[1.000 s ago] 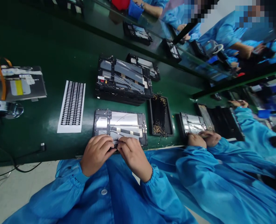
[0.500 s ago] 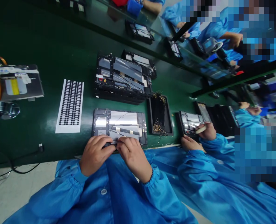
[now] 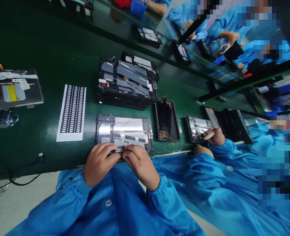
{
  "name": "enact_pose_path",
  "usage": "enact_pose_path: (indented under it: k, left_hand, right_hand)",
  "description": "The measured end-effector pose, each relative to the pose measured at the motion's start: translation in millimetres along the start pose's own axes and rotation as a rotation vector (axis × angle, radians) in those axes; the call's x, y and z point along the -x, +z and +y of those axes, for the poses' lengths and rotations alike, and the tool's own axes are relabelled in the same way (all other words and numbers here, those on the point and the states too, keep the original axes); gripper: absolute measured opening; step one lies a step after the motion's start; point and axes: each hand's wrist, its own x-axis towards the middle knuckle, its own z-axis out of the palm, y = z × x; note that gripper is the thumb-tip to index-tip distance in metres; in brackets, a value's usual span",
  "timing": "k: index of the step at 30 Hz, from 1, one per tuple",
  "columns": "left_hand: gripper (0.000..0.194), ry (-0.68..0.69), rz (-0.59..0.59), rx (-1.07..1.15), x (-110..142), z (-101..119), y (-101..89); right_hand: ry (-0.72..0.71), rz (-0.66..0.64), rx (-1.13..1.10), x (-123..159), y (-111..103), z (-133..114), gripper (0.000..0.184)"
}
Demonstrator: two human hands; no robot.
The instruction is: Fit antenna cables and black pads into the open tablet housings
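The person's left hand (image 3: 100,165) and right hand (image 3: 141,167) meet at the front edge of the green table (image 3: 46,126), fingers bent and thumbs drawn in over the near side of an open device frame (image 3: 129,124). The fingertips hide whatever is between them, so whether either hand grips the frame or some small part cannot be told; they seem set close so that both can reach one spot. The frame lies flat, its long side roughly along the table's front edge, likely to bring that side within easy reach.

Just right of it, a black tray (image 3: 177,126) holds thin black cables (image 3: 165,119) with gold-coloured ends; its walls probably keep the bundle together, though some ends spill over the rim. Farther right along the front edge, a co-worker's hand (image 3: 216,136) holds a pale tool (image 3: 209,134) at another frame (image 3: 197,126).

Left of the open frame, a white sheet (image 3: 71,113) of small black pieces lies flat, perhaps to leave its rows exposed. Beyond, toward the table's back edge, stands a stack of frames (image 3: 127,85), presumably piled to save room.
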Motion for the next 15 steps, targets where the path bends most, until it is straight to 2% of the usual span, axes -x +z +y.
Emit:
enact_pose_path:
  k: [5,15]
  left_hand:
    - [0.008,-0.016,-0.007,-0.033,-0.9,5.5,-0.3]
    - [0.007,-0.061,0.022,-0.033,-2.7,9.2,3.3]
  right_hand:
    - [0.046,0.105,-0.199,9.2,1.4,7.3,0.016]
    - [0.048,0.112,-0.112,5.0,5.0,6.3,0.009]
